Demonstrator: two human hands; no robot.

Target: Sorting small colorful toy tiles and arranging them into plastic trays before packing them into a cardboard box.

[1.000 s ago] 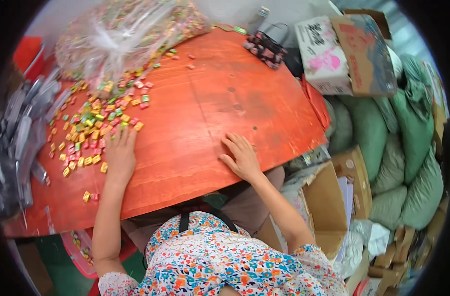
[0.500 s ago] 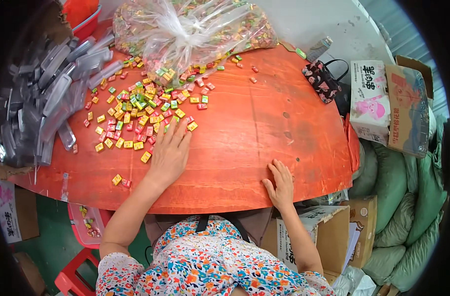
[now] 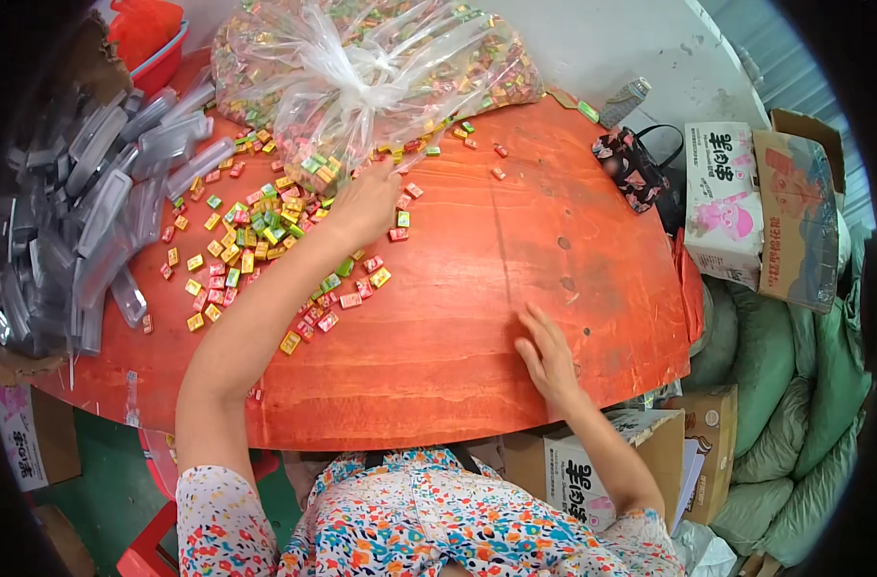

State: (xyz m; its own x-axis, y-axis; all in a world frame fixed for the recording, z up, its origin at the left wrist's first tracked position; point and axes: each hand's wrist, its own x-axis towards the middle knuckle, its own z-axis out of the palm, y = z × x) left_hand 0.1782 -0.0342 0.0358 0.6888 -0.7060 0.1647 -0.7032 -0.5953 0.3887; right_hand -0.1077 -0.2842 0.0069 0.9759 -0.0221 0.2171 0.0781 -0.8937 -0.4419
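My left hand (image 3: 366,204) reaches across the table to the lower edge of a large clear plastic bag (image 3: 371,96). Its fingers are bent and closed at the plastic, their tips partly hidden. The bag bulges with small wrapped candies and is gathered into a twist on top. Under and beside my left forearm lies a loose spread of wrapped candies (image 3: 231,245) in yellow, red, pink and green. To the right, my right hand (image 3: 551,361) rests on the red tabletop (image 3: 438,327), fingers apart, holding nothing.
Clear plastic containers (image 3: 97,202) are heaped at the left. A basin (image 3: 159,62) with a red bag stands behind them. At the right are a dark patterned handbag (image 3: 631,168), a bottle (image 3: 626,101), cartons (image 3: 722,202) and green sacks (image 3: 770,385). A red stool (image 3: 150,543) stands below.
My left hand has moved from the near edge of the candies up to the bag, which has shifted slightly toward me. Some candies have been shifted nearer. My right hand stays on the table.
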